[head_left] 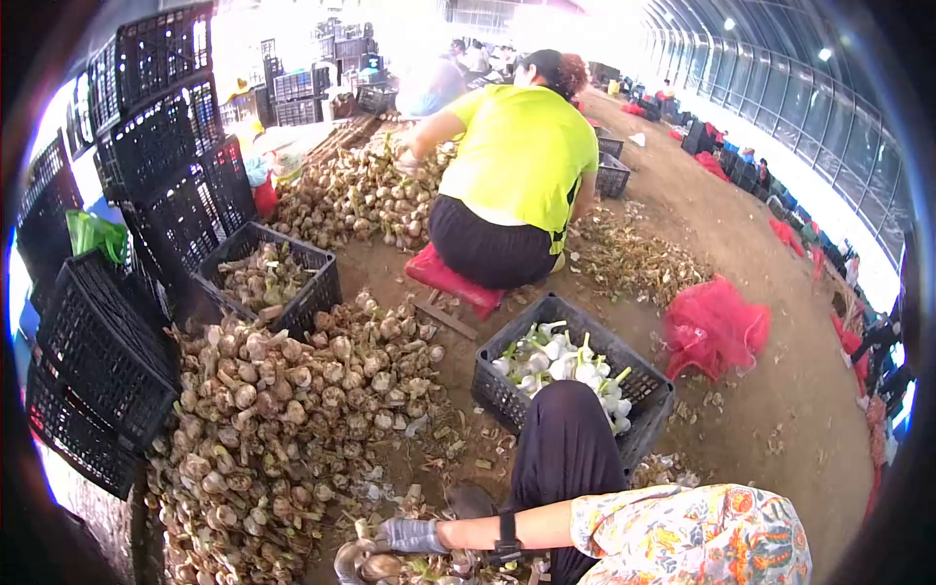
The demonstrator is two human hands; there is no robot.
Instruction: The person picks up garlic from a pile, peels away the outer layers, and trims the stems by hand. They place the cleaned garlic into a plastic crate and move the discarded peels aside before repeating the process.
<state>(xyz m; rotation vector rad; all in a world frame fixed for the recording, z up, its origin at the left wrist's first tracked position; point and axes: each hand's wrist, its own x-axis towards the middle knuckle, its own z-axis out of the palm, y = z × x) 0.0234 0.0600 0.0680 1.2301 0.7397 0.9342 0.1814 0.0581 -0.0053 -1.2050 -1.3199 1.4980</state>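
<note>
Closest of all, here's the flower-patterned sleeve (697, 536), filling the lower right, and out of it comes a forearm with a dark wristband (507, 539), stretched leftward along the bottom of the frame past a dark-trousered knee (570, 448). At the end of it, the right hand (411, 535), in a grey glove, low and left of centre, fingers bent downward; how tightly they're closed, or on what, I can't tell from here. Just beside it, the left hand (349, 563), also gloved, half lost at the bottom edge; its grip I can't make out either. There's garlic right by those fingers, and look at the heap of garlic bulbs (283, 400), spread over the lower left, stalks and dry skins everywhere!

Behind the knee, right of centre, a black crate (499, 392) holds clean white bulbs (565, 366), some with green stems. Up at top centre, a co-worker in a bright yellow top (526, 146) sits back to us on a red seat (453, 280), bent by a second heap (341, 195). A red mesh bag (717, 327) lies crumpled at right, and stacked crates (161, 117) tower at upper left.
</note>
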